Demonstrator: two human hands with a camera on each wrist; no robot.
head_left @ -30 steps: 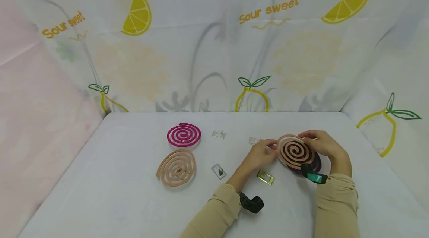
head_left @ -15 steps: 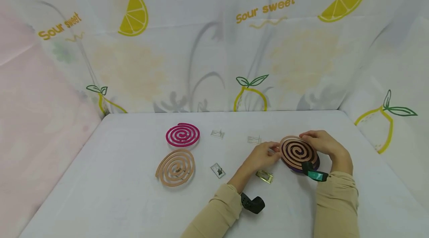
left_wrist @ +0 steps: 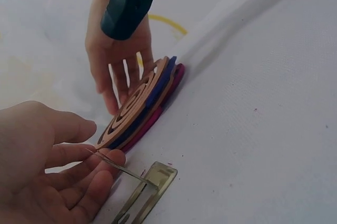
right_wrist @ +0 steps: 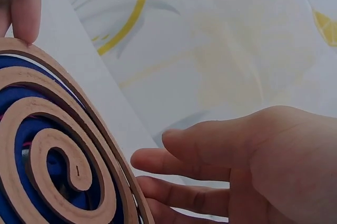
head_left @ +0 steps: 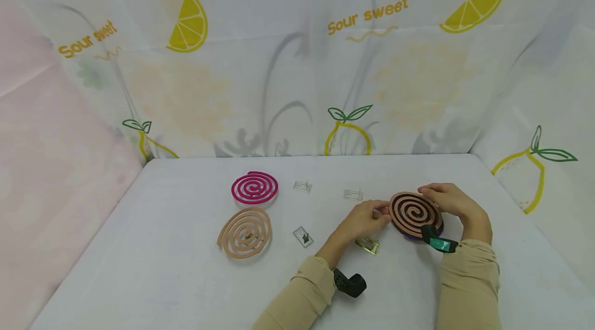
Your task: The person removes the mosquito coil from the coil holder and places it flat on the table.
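Note:
A stack of mosquito coils [head_left: 413,211] is on the right of the table in the head view. A light brown coil [left_wrist: 131,109] lies on top, a blue coil [left_wrist: 162,84] under it and a magenta coil [left_wrist: 178,78] lowest. My left hand [head_left: 364,219] touches the stack's left rim with its fingertips, fingers loosely extended. On the far right side my right hand [head_left: 453,201] rests its fingers along the rim; its thumb stands off the coil in the right wrist view. A gold metal coil stand [left_wrist: 164,174] lies just below my left fingers.
Left of centre lie a magenta coil [head_left: 254,202] and, nearer, a light brown coil [head_left: 246,234]. Small silver stands [head_left: 303,186] are scattered between these and my left hand, another silver stand [head_left: 303,237] among them. A printed cloth [head_left: 279,61] closes off the table's back.
The top brown coil has slid right and toward me and now lines up with the coils under it. My left hand has followed slightly rightward; the right hand has barely moved.

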